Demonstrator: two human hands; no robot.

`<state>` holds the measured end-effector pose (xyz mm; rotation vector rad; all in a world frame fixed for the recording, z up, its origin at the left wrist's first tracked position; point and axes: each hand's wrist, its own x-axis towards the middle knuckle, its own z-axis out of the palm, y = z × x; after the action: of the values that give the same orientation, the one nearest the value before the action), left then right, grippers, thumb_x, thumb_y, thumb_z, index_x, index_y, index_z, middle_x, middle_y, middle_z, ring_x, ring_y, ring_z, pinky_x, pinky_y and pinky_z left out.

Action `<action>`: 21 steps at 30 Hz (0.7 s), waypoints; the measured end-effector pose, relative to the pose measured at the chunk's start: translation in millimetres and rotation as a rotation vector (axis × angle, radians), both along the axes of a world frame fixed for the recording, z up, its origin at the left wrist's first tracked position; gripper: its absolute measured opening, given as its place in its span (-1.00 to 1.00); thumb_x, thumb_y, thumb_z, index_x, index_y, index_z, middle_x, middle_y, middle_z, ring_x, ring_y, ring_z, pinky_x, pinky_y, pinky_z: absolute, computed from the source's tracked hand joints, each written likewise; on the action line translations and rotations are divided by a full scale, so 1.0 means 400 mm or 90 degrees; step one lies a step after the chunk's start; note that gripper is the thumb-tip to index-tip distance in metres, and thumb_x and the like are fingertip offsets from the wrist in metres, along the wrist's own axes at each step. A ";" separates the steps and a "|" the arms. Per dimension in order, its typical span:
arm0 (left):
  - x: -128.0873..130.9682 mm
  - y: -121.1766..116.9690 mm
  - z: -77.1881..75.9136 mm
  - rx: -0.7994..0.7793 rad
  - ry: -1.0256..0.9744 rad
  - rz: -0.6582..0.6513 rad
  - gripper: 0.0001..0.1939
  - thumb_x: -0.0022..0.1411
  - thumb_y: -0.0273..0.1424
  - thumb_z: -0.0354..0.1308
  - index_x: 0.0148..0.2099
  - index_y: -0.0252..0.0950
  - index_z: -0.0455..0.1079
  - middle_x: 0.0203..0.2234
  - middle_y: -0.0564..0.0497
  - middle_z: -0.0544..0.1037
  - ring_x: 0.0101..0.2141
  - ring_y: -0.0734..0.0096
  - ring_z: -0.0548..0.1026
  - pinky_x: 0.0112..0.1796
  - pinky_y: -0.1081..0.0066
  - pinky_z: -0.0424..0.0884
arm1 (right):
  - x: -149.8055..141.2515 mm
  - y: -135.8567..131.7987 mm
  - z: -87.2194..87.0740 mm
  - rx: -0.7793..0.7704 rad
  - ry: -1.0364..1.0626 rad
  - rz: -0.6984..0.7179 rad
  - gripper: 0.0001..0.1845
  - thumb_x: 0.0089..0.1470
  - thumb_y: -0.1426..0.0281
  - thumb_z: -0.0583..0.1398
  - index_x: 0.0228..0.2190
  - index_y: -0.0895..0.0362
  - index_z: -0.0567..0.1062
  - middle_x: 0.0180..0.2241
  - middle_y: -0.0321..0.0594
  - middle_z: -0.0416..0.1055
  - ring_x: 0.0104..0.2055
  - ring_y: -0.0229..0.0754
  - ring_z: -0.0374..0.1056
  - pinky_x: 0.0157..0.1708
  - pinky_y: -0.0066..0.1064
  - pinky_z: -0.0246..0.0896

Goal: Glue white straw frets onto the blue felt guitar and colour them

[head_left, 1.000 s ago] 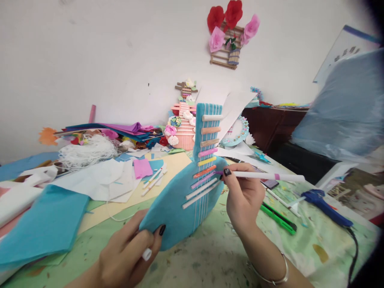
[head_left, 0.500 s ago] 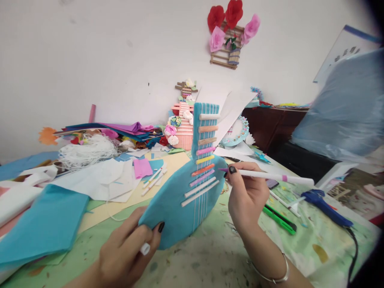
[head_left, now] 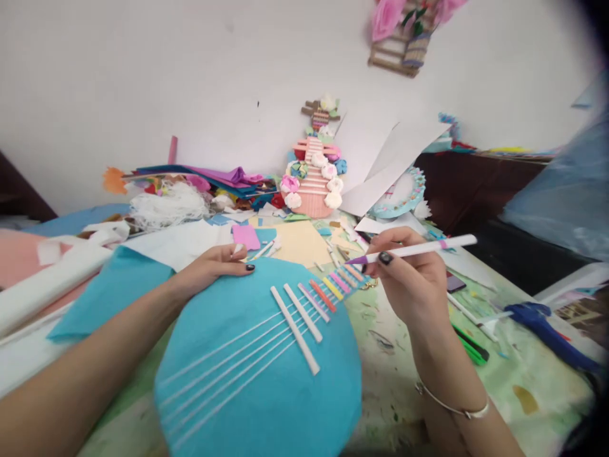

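Note:
A blue guitar-shaped craft (head_left: pixel 228 336) lies tilted toward me, its round body close and its neck pointing away to the right. White strings run along it, with white, purple, red, yellow and pink sticks laid across. My left hand (head_left: pixel 214 266) grips the upper left edge of the body, thumb on top; a small white piece (head_left: pixel 239 249) shows at its fingers, probably a marker cap. In my right hand (head_left: pixel 412 273) is a white marker (head_left: pixel 428 247) with a purple tip. That tip is by the neck, and whether it touches is unclear. The hand partly hides the neck's far end.
To the right lie a green utility knife (head_left: pixel 469 343), a blue glue gun (head_left: pixel 547 330) and a phone (head_left: pixel 455 282). A pink decorated guitar craft (head_left: pixel 316 184) leans on the wall. Blue sheets (head_left: pixel 114 292), white string (head_left: pixel 166 203) and paper scraps cover the left side.
The guitar craft has gone from upright to tilted, its neck swung right and away and its body nearer. My left hand has moved up to the body's upper edge. The right hand keeps the marker.

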<state>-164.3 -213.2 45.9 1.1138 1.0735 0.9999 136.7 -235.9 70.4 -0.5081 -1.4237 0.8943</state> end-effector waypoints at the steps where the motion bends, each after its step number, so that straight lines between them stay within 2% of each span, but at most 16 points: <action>1: -0.004 0.011 -0.013 -0.020 0.002 -0.010 -0.47 -0.23 -0.46 0.42 -0.46 -0.23 0.04 -0.68 0.24 0.26 -0.65 0.64 0.28 -0.59 0.64 0.21 | -0.005 0.001 -0.007 -0.018 -0.050 0.044 -0.93 0.03 0.44 0.29 -0.35 0.13 0.56 -0.51 -0.28 0.45 -0.53 -0.31 0.39 -0.54 -0.49 0.26; 3: -0.010 0.029 -0.040 -0.052 0.020 -0.063 -0.51 -0.22 -0.48 0.41 -0.47 -0.24 0.06 -0.66 0.22 0.32 -0.64 0.61 0.33 -0.58 0.63 0.25 | -0.019 0.006 -0.025 -0.046 -0.147 0.128 -0.93 0.03 0.47 0.30 -0.36 0.14 0.54 -0.50 -0.27 0.47 -0.49 -0.30 0.42 -0.48 -0.49 0.30; 5: -0.014 0.044 -0.062 -0.074 0.035 -0.098 -0.53 -0.22 -0.50 0.40 -0.49 -0.25 0.08 -0.69 0.24 0.29 -0.67 0.64 0.28 -0.63 0.65 0.17 | -0.039 0.014 -0.044 -0.086 -0.215 0.187 -0.95 0.01 0.48 0.29 -0.38 0.17 0.53 -0.49 -0.27 0.48 -0.46 -0.31 0.44 -0.45 -0.50 0.32; 8: -0.019 0.061 -0.084 -0.109 0.028 -0.117 -0.54 -0.23 -0.54 0.40 -0.51 -0.25 0.10 -0.70 0.23 0.28 -0.68 0.64 0.27 -0.64 0.65 0.17 | -0.071 0.027 -0.069 -0.159 -0.277 0.224 -0.97 -0.01 0.49 0.23 -0.43 0.18 0.50 -0.51 -0.28 0.45 -0.47 -0.31 0.44 -0.48 -0.51 0.31; 11: -0.024 0.071 -0.096 -0.111 0.034 -0.120 -0.56 -0.20 -0.55 0.40 -0.52 -0.26 0.11 -0.70 0.24 0.26 -0.67 0.65 0.27 -0.62 0.64 0.20 | -0.090 0.036 -0.086 -0.177 -0.300 0.206 -0.96 -0.02 0.48 0.17 -0.46 0.17 0.45 -0.56 -0.33 0.40 -0.53 -0.33 0.41 -0.54 -0.51 0.25; 16: -0.025 0.071 -0.099 -0.114 0.049 -0.128 -0.61 -0.18 -0.53 0.39 -0.53 -0.27 0.16 -0.70 0.22 0.25 -0.68 0.63 0.26 -0.63 0.59 0.17 | -0.094 0.043 -0.101 -0.127 -0.359 0.130 -0.93 -0.03 0.50 0.14 -0.49 0.17 0.43 -0.58 -0.34 0.38 -0.52 -0.34 0.37 -0.51 -0.50 0.19; 21: -0.018 0.066 -0.090 -0.110 0.050 -0.104 -0.67 -0.22 -0.55 0.39 -0.57 -0.28 0.23 -0.69 0.18 0.28 -0.68 0.59 0.26 -0.63 0.55 0.12 | -0.098 0.049 -0.107 -0.141 -0.379 0.131 -0.94 0.00 0.48 0.15 -0.47 0.17 0.43 -0.58 -0.32 0.42 -0.50 -0.32 0.38 -0.50 -0.48 0.18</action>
<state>-171.6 -186.9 9.9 1.0872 1.0920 0.7250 97.7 -216.4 27.4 -0.8561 -1.9509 1.1294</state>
